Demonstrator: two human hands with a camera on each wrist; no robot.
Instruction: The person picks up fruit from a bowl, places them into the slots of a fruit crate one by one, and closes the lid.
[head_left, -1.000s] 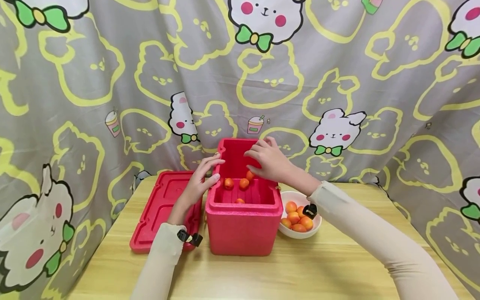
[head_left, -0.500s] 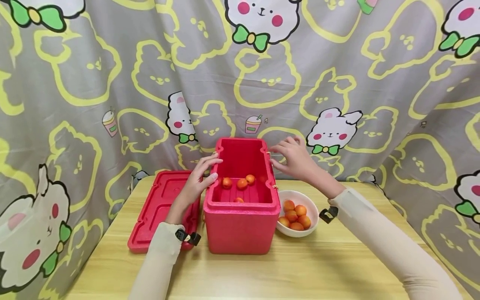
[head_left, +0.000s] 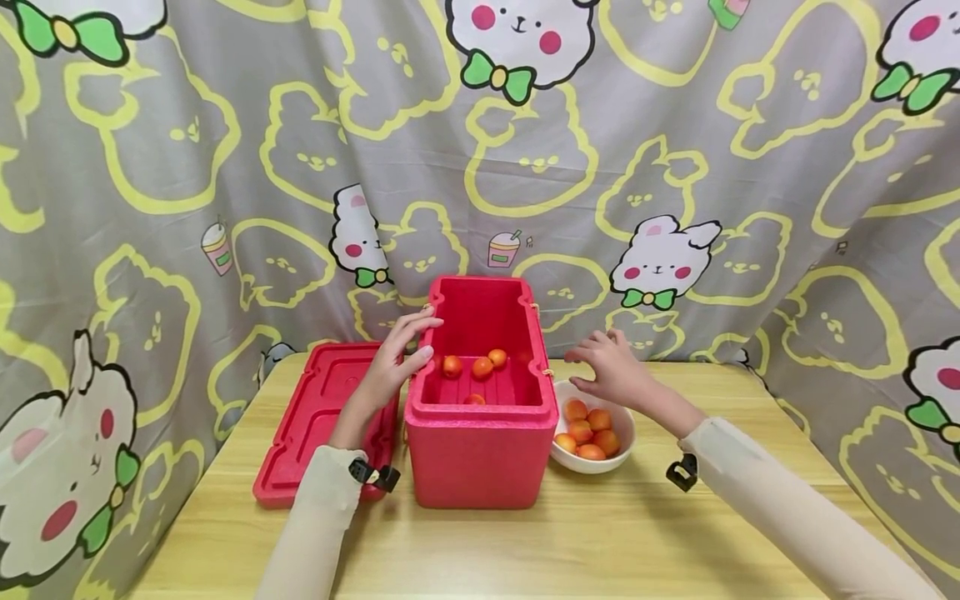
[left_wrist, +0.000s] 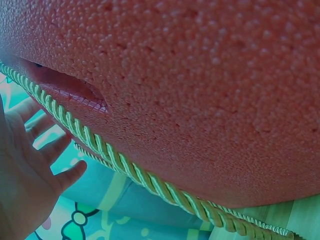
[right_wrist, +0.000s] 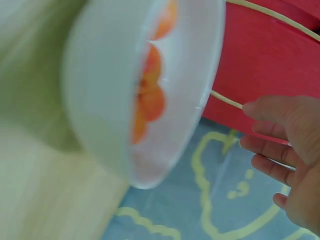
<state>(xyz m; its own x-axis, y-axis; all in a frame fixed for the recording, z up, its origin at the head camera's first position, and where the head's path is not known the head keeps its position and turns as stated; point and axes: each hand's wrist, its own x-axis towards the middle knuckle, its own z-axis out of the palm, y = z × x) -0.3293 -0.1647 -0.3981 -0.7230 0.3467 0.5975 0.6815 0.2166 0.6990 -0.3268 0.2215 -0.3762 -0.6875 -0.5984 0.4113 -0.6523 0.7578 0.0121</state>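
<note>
A red foam box (head_left: 475, 462) stands without its lid on the table, and several small orange-red fruits (head_left: 482, 367) lie on its floor. My left hand (head_left: 393, 357) rests at the box's left rim with its fingers extended; the left wrist view has the same hand (left_wrist: 30, 170) beside the box's side wall and a twisted cord (left_wrist: 110, 155). To the right of the box is a white bowl (head_left: 628, 446) holding several more of these fruits (head_left: 591, 427). Over the bowl's far edge hovers my right hand (head_left: 611, 365), fingers loosely bent and holding nothing.
The red lid (head_left: 288, 467) lies flat on the wooden table (head_left: 480, 558), left of the box and partly behind my left forearm. A patterned grey curtain (head_left: 540, 208) hangs close behind the table's back edge. Thin yellow cord runs along the box's sides.
My right hand has come out of the box, passed over its right wall and lowered toward the bowl. A fruit formerly by that hand now lies inside the box. My left hand stays at the rim.
</note>
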